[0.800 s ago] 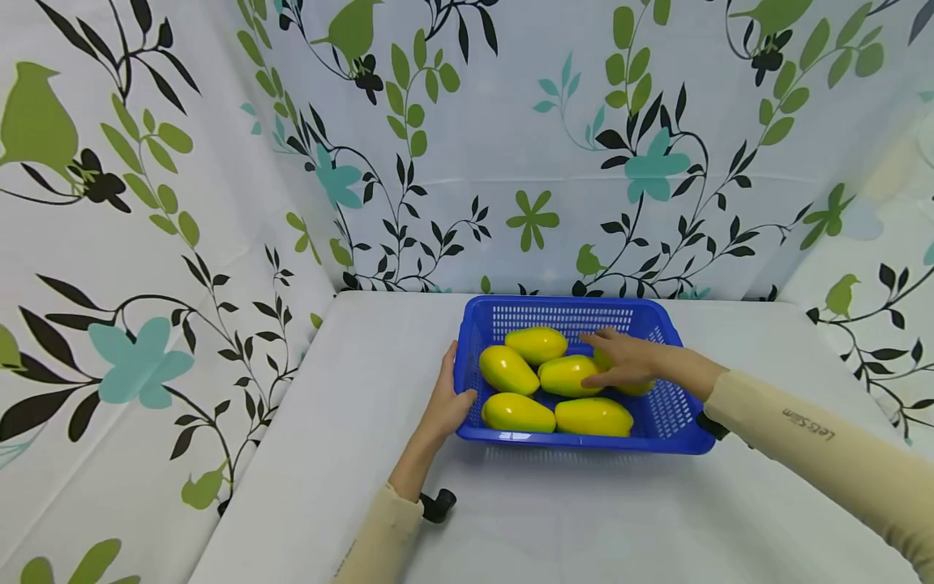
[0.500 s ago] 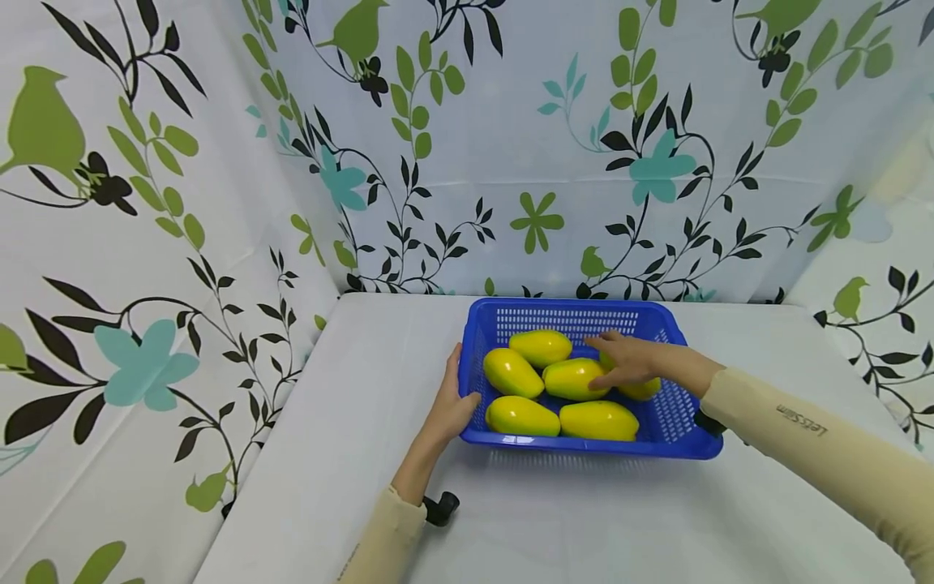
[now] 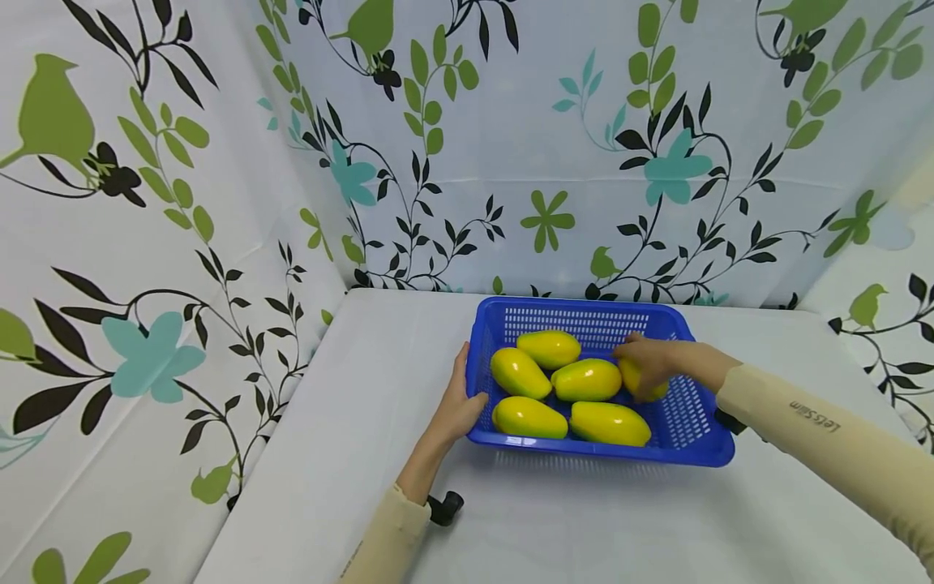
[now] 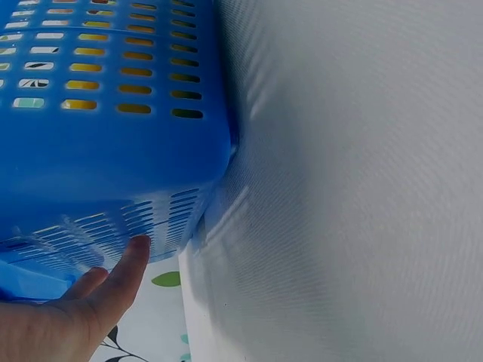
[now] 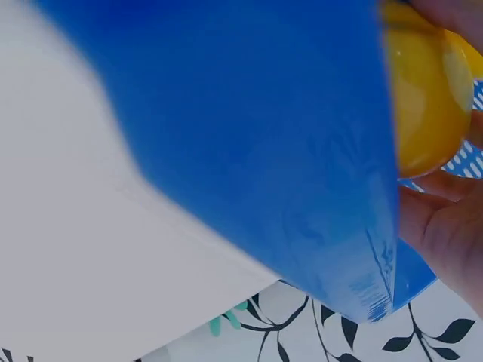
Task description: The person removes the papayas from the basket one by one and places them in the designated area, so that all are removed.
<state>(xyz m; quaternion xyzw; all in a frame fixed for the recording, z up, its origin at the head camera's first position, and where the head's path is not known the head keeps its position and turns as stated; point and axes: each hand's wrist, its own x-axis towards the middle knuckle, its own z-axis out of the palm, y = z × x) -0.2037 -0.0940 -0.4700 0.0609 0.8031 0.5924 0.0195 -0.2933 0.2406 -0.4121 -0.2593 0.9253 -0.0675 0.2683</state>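
A blue plastic basket (image 3: 689,450) with slotted walls holds several glossy yellow mangoes (image 3: 587,380). My left hand (image 3: 454,410) holds its left side, the thumb at the rim and the fingers along the outer wall. In the left wrist view, those fingers (image 4: 124,283) lie against the slotted wall (image 4: 113,151). Inside the basket at the right, my right hand (image 3: 649,363) grips a mango (image 3: 659,391) from above. Up close in the right wrist view, fingers and thumb surround that mango (image 5: 423,98); the basket's blue wall (image 5: 264,151) hides part of it.
The basket stands on a white-covered table (image 3: 328,454). A patterned cloth (image 3: 467,162) with leaves, birds and flowers hangs behind and along both sides. Each wrist wears a small black device (image 3: 447,508).
My right hand has moved right from over the middle of the basket and closed its fingers round the rightmost mango. The left hand stays at the basket's side. The head view has shifted slightly.
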